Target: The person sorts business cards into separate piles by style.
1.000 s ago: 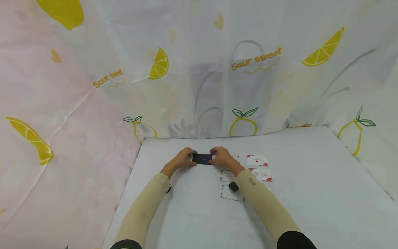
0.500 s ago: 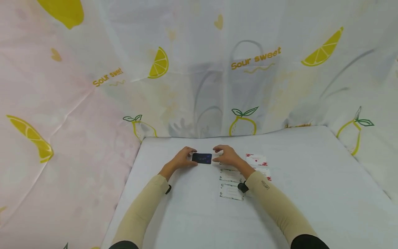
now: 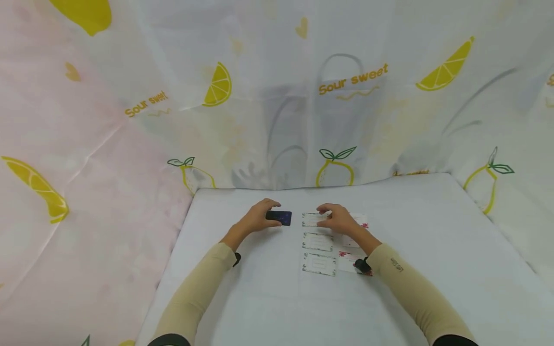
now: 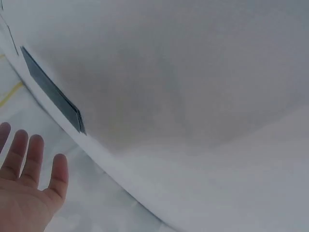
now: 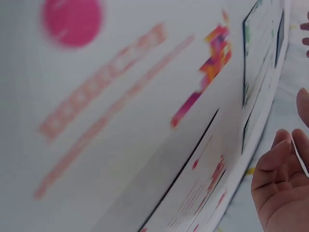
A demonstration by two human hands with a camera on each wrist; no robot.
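A dark blue card (image 3: 283,218) lies near the far edge of the white table. My left hand (image 3: 258,216) is beside its left end, with thumb and fingers spread apart and overlapping the card in the head view. In the left wrist view, that card (image 4: 53,92) shows two closely offset edges, and the left hand (image 4: 29,188) has relaxed fingers apart from it. Over the far leaf-bordered white card (image 3: 309,219) hovers my right hand (image 3: 342,221), its fingers loosely bent around nothing. The right wrist view shows the same right hand (image 5: 285,183) holding nothing.
Two more leaf-bordered cards (image 3: 318,241) line up toward me in a column. To their right runs a column of red-flowered white cards (image 3: 346,259), partly covered by the right arm. A lemon-print curtain (image 3: 281,120) hangs behind the table (image 3: 242,307).
My right hand has released the dark blue card's right end and moved right, over the leaf-bordered card. The left hand has edged slightly right over the dark card, which stays in place.
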